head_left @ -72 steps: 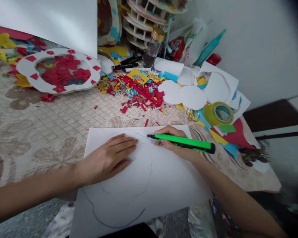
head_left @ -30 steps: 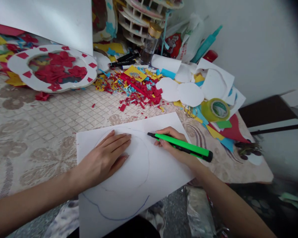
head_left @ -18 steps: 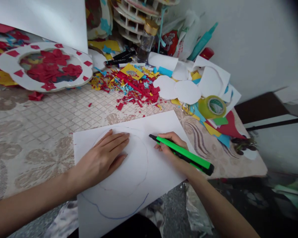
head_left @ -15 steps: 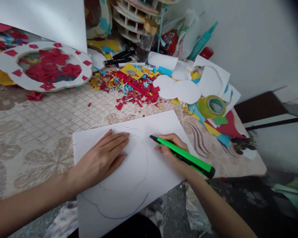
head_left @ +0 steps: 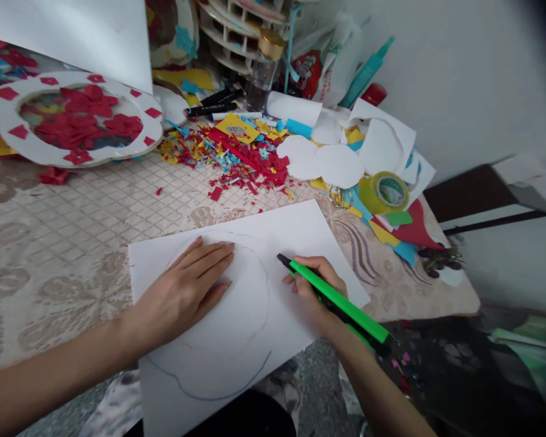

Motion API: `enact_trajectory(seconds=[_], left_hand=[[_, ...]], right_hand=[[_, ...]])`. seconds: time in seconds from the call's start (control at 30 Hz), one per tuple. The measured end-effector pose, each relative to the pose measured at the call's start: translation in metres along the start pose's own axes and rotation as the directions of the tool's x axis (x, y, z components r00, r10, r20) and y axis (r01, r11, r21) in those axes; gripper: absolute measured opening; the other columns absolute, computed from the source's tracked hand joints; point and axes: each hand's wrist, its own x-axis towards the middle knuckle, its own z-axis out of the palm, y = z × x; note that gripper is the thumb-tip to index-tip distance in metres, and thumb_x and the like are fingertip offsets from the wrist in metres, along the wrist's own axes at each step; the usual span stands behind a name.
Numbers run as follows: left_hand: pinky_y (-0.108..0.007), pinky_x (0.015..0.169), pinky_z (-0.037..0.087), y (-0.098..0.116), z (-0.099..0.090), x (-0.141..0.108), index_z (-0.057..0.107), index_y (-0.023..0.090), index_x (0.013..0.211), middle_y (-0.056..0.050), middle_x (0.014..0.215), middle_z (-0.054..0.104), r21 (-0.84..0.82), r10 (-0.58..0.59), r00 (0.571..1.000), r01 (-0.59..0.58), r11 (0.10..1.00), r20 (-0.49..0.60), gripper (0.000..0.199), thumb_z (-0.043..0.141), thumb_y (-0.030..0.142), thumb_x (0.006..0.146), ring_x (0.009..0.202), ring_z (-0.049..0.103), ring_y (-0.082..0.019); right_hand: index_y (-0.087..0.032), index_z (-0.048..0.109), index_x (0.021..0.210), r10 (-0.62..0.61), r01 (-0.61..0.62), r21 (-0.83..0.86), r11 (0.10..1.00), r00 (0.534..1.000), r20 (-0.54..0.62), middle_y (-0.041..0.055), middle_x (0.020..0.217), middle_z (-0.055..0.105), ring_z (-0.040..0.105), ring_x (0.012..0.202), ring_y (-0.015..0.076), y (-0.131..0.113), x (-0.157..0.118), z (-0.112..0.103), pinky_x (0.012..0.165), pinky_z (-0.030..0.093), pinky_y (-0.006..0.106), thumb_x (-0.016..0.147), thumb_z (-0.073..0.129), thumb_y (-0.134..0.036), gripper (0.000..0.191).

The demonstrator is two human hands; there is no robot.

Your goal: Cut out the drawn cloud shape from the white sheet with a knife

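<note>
A large white sheet (head_left: pixel 236 376) lies at the table's front edge, its lower part reaching past the edge. Thin curved outlines and a blue wavy line are drawn on it. My left hand (head_left: pixel 193 282) rests flat on the sheet's left part, fingers stretched and slightly spread, holding nothing. Over the sheet's right part, my right hand (head_left: pixel 316 285) is closed around a green and black marker-like tool (head_left: pixel 341 297). The tool's dark tip points up and left, near the drawn outline; whether it touches the paper cannot be told.
Behind the sheet are colourful paper scraps (head_left: pixel 250 161), white paper cutouts (head_left: pixel 339 165) and yellow tape (head_left: pixel 384 193). A decorated white oval frame (head_left: pixel 150 130) stands at the left. A gold-capped bottle (head_left: pixel 261 73) is at the back, near dark markers (head_left: pixel 213 109).
My right hand and the green tool have shifted slightly down relative to the sheet. My left hand stays in place on the paper. The whole view has moved a little.
</note>
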Motion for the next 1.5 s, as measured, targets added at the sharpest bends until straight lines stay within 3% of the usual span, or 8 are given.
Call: enact_trajectory(seconds=[0.33, 0.5, 0.83, 1.27, 1.5], left_hand=[[-0.056, 0.115, 0.038, 0.000, 0.001, -0.002, 0.058, 0.008, 0.130, -0.016, 0.137, 0.060, -0.029, -0.019, 1.000, 0.019, 0.999, -0.003, 0.037, 0.052, 0.025, 0.098, 0.128, 0.056, -0.028], [-0.055, 0.115, 0.039, -0.001, 0.002, -0.002, 0.058, 0.009, 0.131, -0.016, 0.137, 0.060, -0.035, -0.014, 1.000, 0.013, 0.999, -0.012, 0.037, 0.051, 0.025, 0.098, 0.128, 0.056, -0.028], [-0.056, 0.113, 0.040, -0.002, 0.002, -0.002, 0.057, 0.008, 0.130, -0.016, 0.137, 0.059, -0.005, 0.013, 1.000, -0.013, 1.000, -0.011, 0.037, 0.050, 0.026, 0.099, 0.128, 0.056, -0.028], [-0.053, 0.115, 0.038, 0.000, 0.002, -0.001, 0.058, 0.006, 0.129, -0.016, 0.137, 0.060, 0.037, 0.024, 1.000, -0.024, 0.999, -0.007, 0.037, 0.048, 0.027, 0.100, 0.128, 0.055, -0.028], [-0.054, 0.114, 0.039, -0.002, 0.003, -0.002, 0.056, 0.006, 0.131, -0.016, 0.137, 0.059, 0.045, 0.038, 0.999, -0.037, 0.998, -0.010, 0.038, 0.049, 0.027, 0.100, 0.128, 0.054, -0.028]], right_hand=[[-0.023, 0.061, 0.104, 0.038, -0.039, -0.003, 0.999, 0.993, -0.110, 0.0023, 0.072, 0.073, 0.066, 0.057, 0.0162, -0.009, -0.014, 0.013, 0.053, 0.055, 0.030, 0.085, 0.059, -0.024, 0.020], [-0.024, 0.059, 0.106, 0.022, -0.028, -0.032, 0.999, 0.984, -0.177, 0.0013, 0.073, 0.071, 0.068, 0.060, 0.0173, -0.008, -0.022, 0.023, 0.057, 0.056, 0.031, 0.088, 0.057, -0.023, 0.018], [-0.024, 0.057, 0.104, 0.109, -0.111, 0.006, 0.994, 0.957, -0.269, 0.0026, 0.076, 0.073, 0.071, 0.067, 0.0203, -0.015, -0.031, 0.036, 0.061, 0.056, 0.034, 0.089, 0.056, -0.024, 0.016], [-0.021, 0.057, 0.099, 0.030, -0.072, -0.098, 0.993, 0.926, -0.376, 0.0007, 0.073, 0.071, 0.071, 0.067, 0.0190, -0.018, -0.038, 0.047, 0.065, 0.056, 0.033, 0.087, 0.056, -0.022, 0.012], [-0.021, 0.057, 0.101, 0.032, -0.068, -0.100, 0.993, 0.944, -0.329, -0.0008, 0.073, 0.070, 0.070, 0.067, 0.0174, -0.016, -0.039, 0.043, 0.065, 0.057, 0.031, 0.087, 0.056, -0.020, 0.014]])
